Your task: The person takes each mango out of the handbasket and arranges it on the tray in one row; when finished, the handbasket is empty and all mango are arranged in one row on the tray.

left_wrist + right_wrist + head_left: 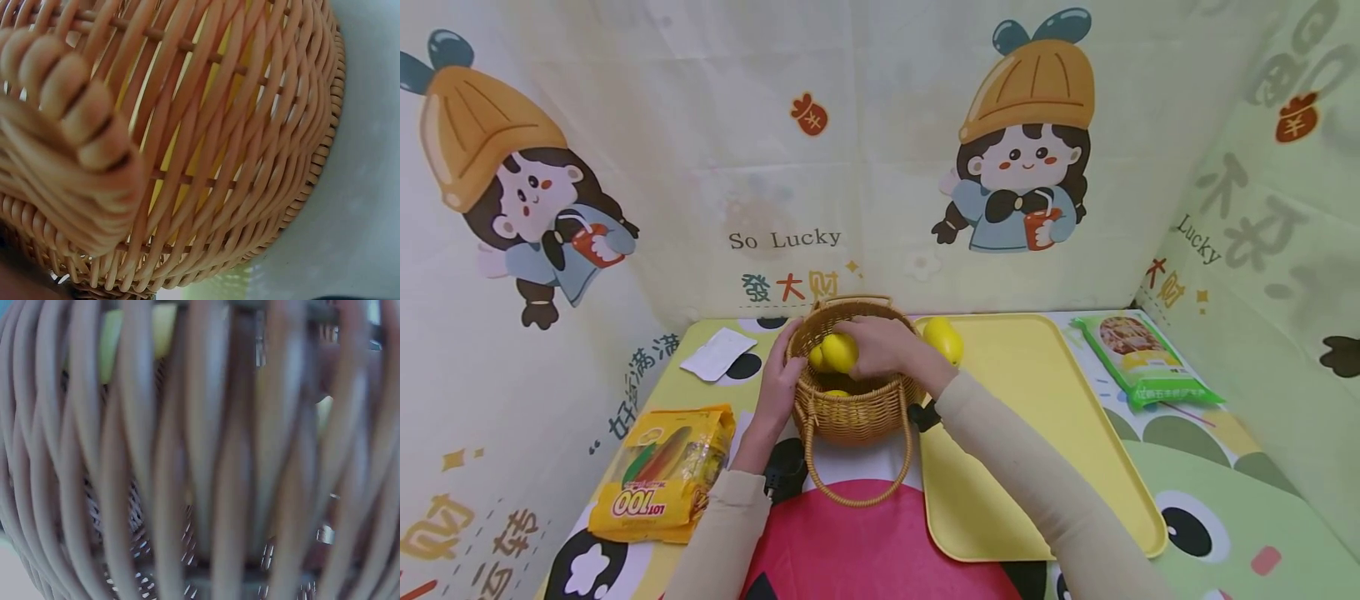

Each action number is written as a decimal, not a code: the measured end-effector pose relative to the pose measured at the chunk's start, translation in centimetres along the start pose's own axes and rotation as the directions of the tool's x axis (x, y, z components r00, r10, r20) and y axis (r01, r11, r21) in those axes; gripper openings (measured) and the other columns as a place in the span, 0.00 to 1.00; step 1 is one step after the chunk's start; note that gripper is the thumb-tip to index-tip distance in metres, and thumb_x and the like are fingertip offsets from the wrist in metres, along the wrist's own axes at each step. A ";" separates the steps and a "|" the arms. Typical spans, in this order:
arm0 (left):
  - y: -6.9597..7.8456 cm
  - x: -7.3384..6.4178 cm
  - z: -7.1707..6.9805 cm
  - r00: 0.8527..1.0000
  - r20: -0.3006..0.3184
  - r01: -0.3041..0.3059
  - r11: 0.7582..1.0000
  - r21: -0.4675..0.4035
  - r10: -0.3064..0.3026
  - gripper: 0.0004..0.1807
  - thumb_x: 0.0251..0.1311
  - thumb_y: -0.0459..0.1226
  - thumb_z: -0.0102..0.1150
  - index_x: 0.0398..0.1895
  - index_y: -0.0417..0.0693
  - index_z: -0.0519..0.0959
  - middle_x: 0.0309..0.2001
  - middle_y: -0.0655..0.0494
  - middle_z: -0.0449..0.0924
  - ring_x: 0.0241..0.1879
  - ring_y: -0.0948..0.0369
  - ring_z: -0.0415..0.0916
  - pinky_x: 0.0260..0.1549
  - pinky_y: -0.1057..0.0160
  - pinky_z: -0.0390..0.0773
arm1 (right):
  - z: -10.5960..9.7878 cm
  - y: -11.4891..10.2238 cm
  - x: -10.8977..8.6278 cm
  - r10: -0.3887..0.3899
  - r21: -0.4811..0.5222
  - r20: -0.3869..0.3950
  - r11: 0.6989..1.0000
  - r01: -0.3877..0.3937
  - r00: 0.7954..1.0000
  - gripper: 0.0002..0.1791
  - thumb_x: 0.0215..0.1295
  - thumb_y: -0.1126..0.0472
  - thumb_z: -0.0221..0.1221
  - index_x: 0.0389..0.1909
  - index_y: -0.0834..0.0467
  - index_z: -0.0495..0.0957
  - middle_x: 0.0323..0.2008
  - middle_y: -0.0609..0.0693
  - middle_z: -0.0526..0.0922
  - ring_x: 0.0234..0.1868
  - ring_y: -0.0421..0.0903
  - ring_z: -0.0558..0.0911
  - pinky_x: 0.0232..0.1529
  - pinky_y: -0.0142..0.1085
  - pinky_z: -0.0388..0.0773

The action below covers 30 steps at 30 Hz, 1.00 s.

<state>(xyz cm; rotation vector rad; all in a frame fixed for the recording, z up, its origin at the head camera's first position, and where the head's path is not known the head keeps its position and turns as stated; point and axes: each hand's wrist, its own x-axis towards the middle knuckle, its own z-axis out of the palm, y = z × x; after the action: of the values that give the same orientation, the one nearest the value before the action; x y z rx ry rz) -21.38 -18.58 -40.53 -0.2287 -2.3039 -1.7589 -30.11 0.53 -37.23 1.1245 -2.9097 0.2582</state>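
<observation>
The right hand worked inside the mouth of a round, tan wicker basket. Its fingers were clamped on a glossy yellow lemon-shaped fruit, which sat at the fingertips, on the left side of that hand. A smaller yellow bulge touched its left side; whether this was a second fruit or the tapered end could not be told, so the long axis was not confirmed. The left hand was nearest on the opposite side: its thumb and fingers held the basket's left rim, just beside the fruit.

Below the right fingers, toward the person, another yellow fruit showed low in the basket. To the right of those fingers, past the right rim, lay a pale yellow rectangular tray, its long sides running toward and away from the person. An upright-leaning yellow lemon lay at the tray's far left corner, just beyond the right wrist.

The basket's right wall stood between the held fruit and the tray. The near rope-like handle hung down toward the person; the far handle stood behind the fingers. Room for the right hand lay upward, through the uncovered mouth.
</observation>
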 end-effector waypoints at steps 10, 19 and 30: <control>-0.1 0.1 -0.2 1.000 -0.004 0.010 1.000 -0.028 -0.010 0.34 0.67 0.30 0.39 0.78 0.49 0.55 0.78 0.50 0.52 0.76 0.49 0.55 0.72 0.44 0.60 | -0.4 0.2 -0.5 0.040 0.098 -0.147 0.995 -0.025 0.988 0.42 0.48 0.46 0.63 0.70 0.41 0.67 0.61 0.46 0.76 0.56 0.45 0.78 0.48 0.46 0.78; -1.9 0.6 0.3 1.000 -0.022 0.001 1.000 -0.024 -0.002 0.35 0.67 0.31 0.39 0.77 0.60 0.57 0.78 0.56 0.53 0.76 0.54 0.54 0.73 0.46 0.58 | -1.0 0.8 -1.3 0.049 0.219 -0.210 0.976 -0.002 0.977 0.43 0.48 0.50 0.65 0.71 0.46 0.66 0.64 0.47 0.75 0.56 0.46 0.76 0.52 0.43 0.77; -0.2 0.0 0.3 1.000 -0.008 -0.013 1.000 -0.027 0.013 0.35 0.66 0.29 0.38 0.78 0.47 0.54 0.78 0.47 0.52 0.76 0.46 0.54 0.71 0.43 0.60 | -4.9 2.7 -2.7 0.204 0.343 -0.312 0.935 -0.091 0.928 0.43 0.49 0.49 0.63 0.71 0.46 0.66 0.61 0.47 0.76 0.48 0.46 0.76 0.46 0.45 0.75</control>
<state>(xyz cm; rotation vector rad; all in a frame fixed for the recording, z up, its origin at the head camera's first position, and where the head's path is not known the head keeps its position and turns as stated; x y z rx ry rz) -21.46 -18.34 -40.81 -0.2403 -2.2698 -1.7822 -30.17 5.09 -33.01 0.7780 -2.6950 0.8699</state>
